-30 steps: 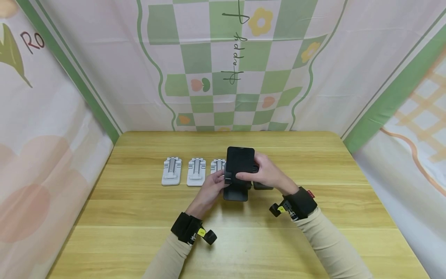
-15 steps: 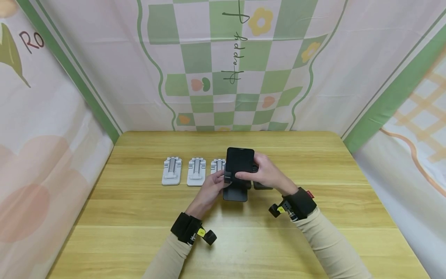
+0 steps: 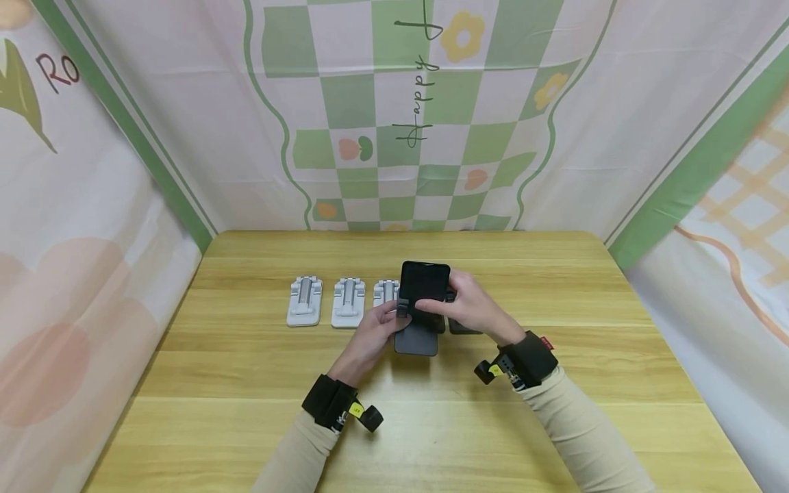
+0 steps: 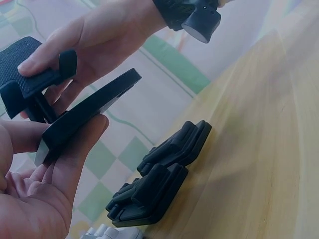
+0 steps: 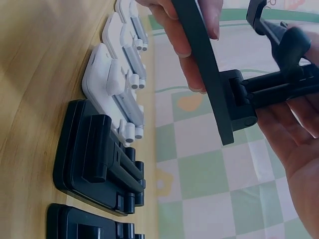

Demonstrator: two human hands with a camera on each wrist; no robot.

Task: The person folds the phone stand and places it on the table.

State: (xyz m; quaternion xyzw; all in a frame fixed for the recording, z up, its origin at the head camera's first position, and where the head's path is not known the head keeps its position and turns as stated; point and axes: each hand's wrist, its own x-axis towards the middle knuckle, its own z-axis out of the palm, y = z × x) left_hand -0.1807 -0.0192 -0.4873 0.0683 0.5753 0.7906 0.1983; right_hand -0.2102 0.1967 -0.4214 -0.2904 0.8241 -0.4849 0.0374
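Note:
Both hands hold a black folding phone stand (image 3: 424,279), unfolded above the table. My left hand (image 3: 372,333) grips its flat base (image 4: 89,107) by the edge, thumb on one face and fingers on the other. On the upper plate is my right hand (image 3: 477,305), its thumb pressed on the front and its fingers behind. In the right wrist view, two-bar arms (image 5: 281,89) join the base to the upper plate, and the hinge stands open at an angle. Small lips (image 4: 67,63) stick out at the plate's lower edge.
Three white folded phone stands (image 3: 304,301) lie in a row left of the hands, one partly hidden by them. Black folded stands (image 5: 99,159) lie on the wooden table (image 3: 246,411) beyond, mostly covered by my right hand in the head view. A patterned cloth (image 3: 394,103) hangs behind.
The held stand's upper plate has tilted slightly, and a bit more of the base shows beneath it. Both hands stay in nearly the same place.

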